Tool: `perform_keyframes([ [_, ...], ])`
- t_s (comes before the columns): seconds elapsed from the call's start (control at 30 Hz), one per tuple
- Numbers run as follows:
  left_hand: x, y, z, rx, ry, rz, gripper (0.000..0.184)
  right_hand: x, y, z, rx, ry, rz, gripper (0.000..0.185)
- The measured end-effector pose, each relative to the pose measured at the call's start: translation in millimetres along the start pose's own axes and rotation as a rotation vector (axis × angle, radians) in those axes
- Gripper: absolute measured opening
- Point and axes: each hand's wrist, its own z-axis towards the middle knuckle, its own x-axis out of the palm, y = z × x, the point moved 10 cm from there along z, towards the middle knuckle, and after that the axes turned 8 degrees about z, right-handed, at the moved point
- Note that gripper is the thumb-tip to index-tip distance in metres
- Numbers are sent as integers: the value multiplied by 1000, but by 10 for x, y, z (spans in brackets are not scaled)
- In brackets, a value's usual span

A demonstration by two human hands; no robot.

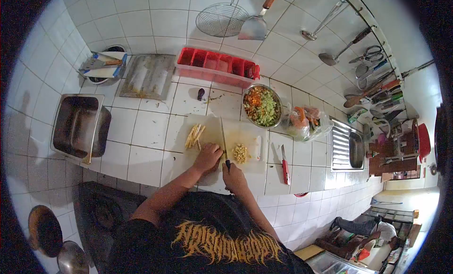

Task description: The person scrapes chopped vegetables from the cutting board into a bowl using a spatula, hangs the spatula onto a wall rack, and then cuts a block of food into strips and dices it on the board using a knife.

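My right hand (234,176) is wrapped round the dark handle of a kitchen knife (223,138), whose long blade points away from me across a pale cutting board (255,138). Just left of the blade, my left hand (209,157) presses down on the board with curled fingers; what lies under them is mostly hidden. Beyond that hand rests a small bunch of pale, yellowish vegetable sticks (195,135). To the right of the knife sits a heap of small diced pale pieces (240,153).
A steel bowl (246,119) of chopped orange and green vegetables stands behind the board, beside a plastic bag (309,124) of produce. A red-handled knife (285,170) lies to the right. Further around are a red compartment box (217,76), a steel basin (78,127) and a sink (356,151).
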Motion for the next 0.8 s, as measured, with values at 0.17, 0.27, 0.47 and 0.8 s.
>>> perform_keyframes([
  [0.17,-119,20,-52,-73,-195,87,22,-90,93,-22,-41,-64,-44,47],
  [0.27,-261,-13,43,-164,-41,38,26,-112,77,-97,104,40,27,47],
  [0.47,-44,27,-19,-84,-58,65,25,2,-91,-4,58,30,26,49],
  [0.8,-109,-11,-19,-69,-97,157,25,-20,46,13,52,36,-20,47],
])
